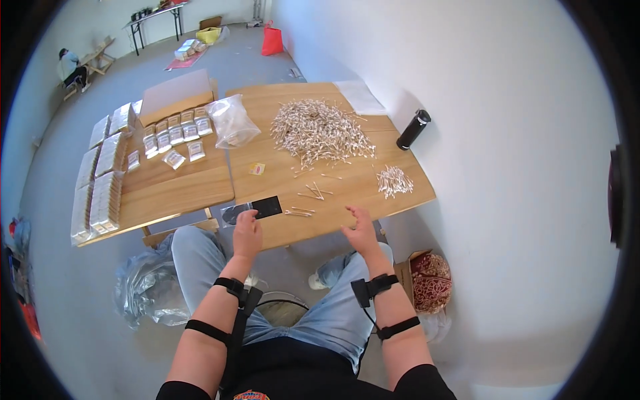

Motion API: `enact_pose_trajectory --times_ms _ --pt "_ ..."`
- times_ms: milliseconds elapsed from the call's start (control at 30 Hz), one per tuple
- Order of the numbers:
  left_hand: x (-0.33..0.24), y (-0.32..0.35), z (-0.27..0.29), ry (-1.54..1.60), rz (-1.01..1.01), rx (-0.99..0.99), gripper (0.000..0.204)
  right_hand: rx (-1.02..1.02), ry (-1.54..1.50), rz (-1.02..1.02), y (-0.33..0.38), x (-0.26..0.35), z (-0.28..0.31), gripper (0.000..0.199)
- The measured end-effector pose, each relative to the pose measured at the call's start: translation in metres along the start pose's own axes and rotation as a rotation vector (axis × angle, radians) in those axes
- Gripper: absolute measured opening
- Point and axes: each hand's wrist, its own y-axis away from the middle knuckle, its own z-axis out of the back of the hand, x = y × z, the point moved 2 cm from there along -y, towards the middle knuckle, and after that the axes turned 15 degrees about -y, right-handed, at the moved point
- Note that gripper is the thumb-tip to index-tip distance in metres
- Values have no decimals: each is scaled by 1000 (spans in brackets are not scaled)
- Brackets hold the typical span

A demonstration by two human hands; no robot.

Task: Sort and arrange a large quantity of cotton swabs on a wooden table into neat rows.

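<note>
Left hand: the left hand [247, 230] is seen at the near edge of the wooden table [347, 190], fingers closed in a pinch on a small pouch [253, 210] with a clear half and a black half.
Pouch position: it is held flat over the table edge, its black end pointing right.
Right hand: the right hand [362, 228] is held over the near table edge, fingers loosely spread; nothing is gripped.
Loose swabs: a few cotton swabs [311, 194] are scattered between and just beyond the hands.
Main stock: a large heap of cotton swabs [319, 128] is noted at mid-table, and a smaller pile [393, 181] toward the right edge.
Second table: filled packets [175, 135] are laid in rows beside a clear plastic bag [233, 120] and a cardboard box [177, 95].
Other items: a black bottle [413, 129] is set against the wall.
</note>
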Motion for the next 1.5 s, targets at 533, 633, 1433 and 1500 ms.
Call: enact_pose_trajectory --times_ms 533,633,1433,1500 --pt "-29 -46 -67 -201 -336 454 89 71 237 -106 -63 -86 -75 31" --pt "-28 -45 -74 -217 -313 482 92 138 189 -113 -70 -88 -88 25" --pt "-33 -47 -75 -318 -346 461 81 270 44 -106 -62 -48 -112 8" --pt "-32 -46 -76 -305 -354 466 79 251 64 -90 -60 -51 -114 7"
